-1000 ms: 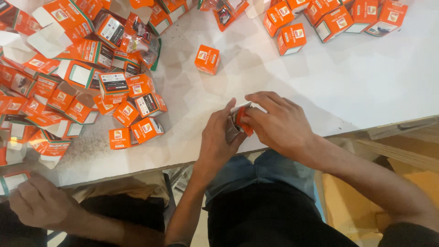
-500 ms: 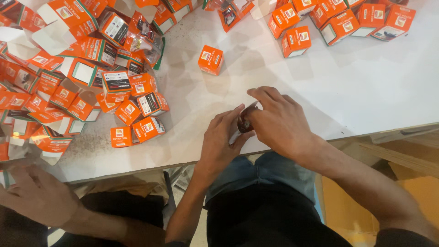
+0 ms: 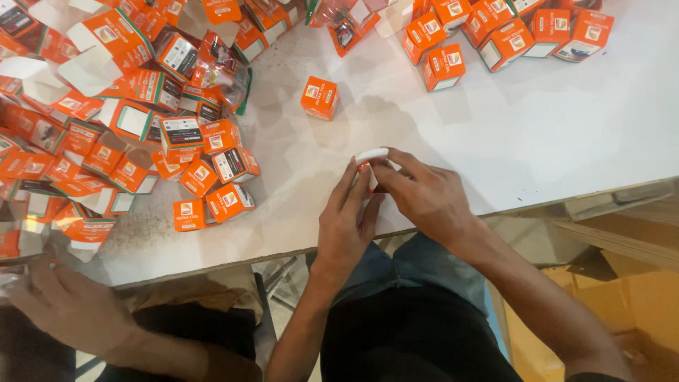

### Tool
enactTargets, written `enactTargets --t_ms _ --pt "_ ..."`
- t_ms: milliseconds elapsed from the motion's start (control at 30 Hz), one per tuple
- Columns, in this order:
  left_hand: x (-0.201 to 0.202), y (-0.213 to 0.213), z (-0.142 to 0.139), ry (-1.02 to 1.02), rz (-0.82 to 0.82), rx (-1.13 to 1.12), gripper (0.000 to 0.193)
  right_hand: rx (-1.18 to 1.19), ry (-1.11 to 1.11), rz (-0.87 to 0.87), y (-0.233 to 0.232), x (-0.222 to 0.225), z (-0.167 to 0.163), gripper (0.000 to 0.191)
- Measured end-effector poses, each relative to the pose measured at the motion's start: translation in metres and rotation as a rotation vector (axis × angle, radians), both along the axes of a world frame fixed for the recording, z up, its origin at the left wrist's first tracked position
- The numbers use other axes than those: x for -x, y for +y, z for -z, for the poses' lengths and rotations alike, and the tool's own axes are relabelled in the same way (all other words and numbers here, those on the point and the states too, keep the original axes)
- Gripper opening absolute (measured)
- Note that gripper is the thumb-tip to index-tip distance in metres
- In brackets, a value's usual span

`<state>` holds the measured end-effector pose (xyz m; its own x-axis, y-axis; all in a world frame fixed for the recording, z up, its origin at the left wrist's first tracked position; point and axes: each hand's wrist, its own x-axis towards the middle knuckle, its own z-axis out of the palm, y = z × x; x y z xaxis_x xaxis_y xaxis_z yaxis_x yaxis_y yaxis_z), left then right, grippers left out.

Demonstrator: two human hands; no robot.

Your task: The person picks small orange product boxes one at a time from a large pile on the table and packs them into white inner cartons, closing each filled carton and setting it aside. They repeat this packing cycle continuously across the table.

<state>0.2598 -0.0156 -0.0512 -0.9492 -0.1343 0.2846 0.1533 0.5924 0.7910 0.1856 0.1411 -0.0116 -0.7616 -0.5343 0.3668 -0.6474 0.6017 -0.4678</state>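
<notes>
Both hands share one grip at the middle of the frame: the left hand (image 3: 346, 226) and right hand (image 3: 424, 201) close their fingertips from either side on a small white and orange box (image 3: 370, 157), held just above the near edge of the white surface (image 3: 537, 134). Its long axis runs roughly left to right between the fingertips. A lone orange box (image 3: 319, 97) stands above it; a heap of orange boxes (image 3: 141, 134) fills the upper left. Another person's hand (image 3: 67, 308) rests at lower left, well apart.
</notes>
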Motion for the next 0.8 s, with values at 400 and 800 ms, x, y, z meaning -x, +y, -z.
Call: enactTargets --t_ms 400,800 --pt "0.01 -0.005 -0.02 0.044 0.005 0.26 0.057 0.022 -0.15 -0.172 0.016 0.004 0.003 0.046" --pt "0.019 -0.026 -0.02 0.054 0.196 0.289 0.056 0.039 -0.109 -0.032 0.017 -0.009 0.027 0.047"
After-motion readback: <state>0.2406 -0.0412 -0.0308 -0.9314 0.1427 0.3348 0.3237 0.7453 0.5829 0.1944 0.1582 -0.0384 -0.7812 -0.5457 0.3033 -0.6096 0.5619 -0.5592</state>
